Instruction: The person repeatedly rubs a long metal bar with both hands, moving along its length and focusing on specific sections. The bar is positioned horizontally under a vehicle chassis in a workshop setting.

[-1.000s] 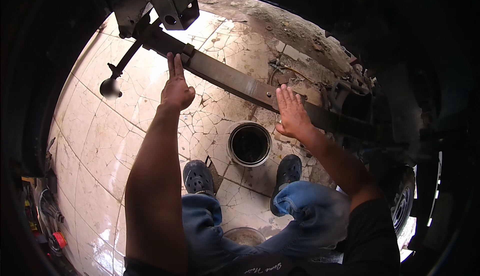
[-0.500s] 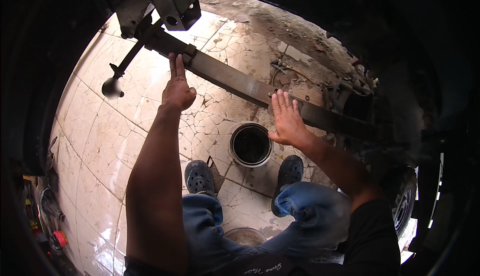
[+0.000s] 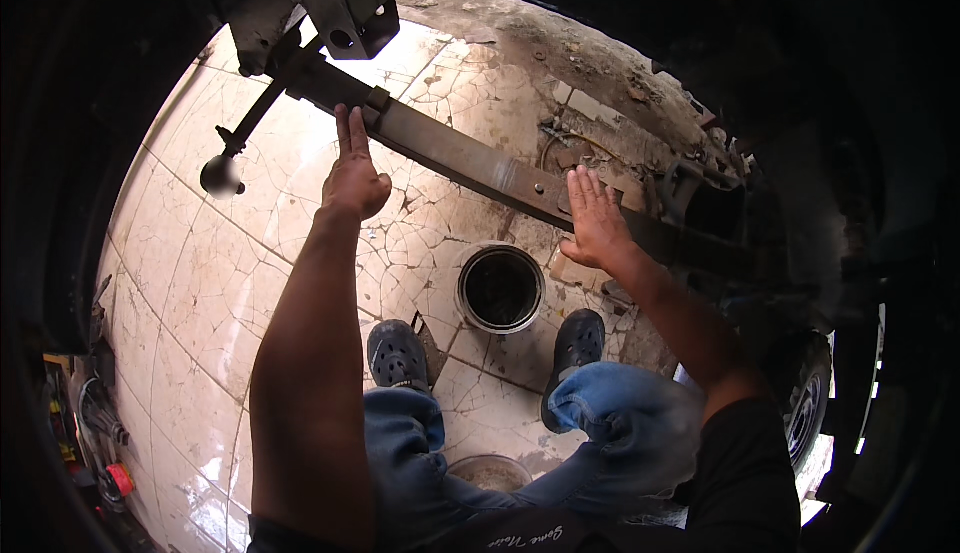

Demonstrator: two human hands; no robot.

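A long vehicle leaf spring (image 3: 455, 158) runs slantwise from the upper left down to the right, its far right end lost in shadow. My left hand (image 3: 356, 183) is at its upper left part, close to a metal clamp (image 3: 378, 99); two fingers are stretched out against the spring's near edge, the others curled. Farther right, my right hand (image 3: 599, 221) lies over the spring with its fingers extended and nothing gripped. Whether its palm presses on the metal I cannot tell. A small round bolt head (image 3: 539, 189) shows on the spring left of that hand.
An open round bucket (image 3: 461, 298) with a dark inside stands on the cracked tile floor (image 3: 300, 293) between my clogs. A metal bracket (image 3: 345, 13) and a rod with a rounded end (image 3: 221, 175) are at upper left. Rubble (image 3: 590, 53) lies beyond; a wheel (image 3: 808, 408) is at right.
My right hand has slid right along the spring, uncovering the bolt head. My left hand has stayed in nearly the same place.
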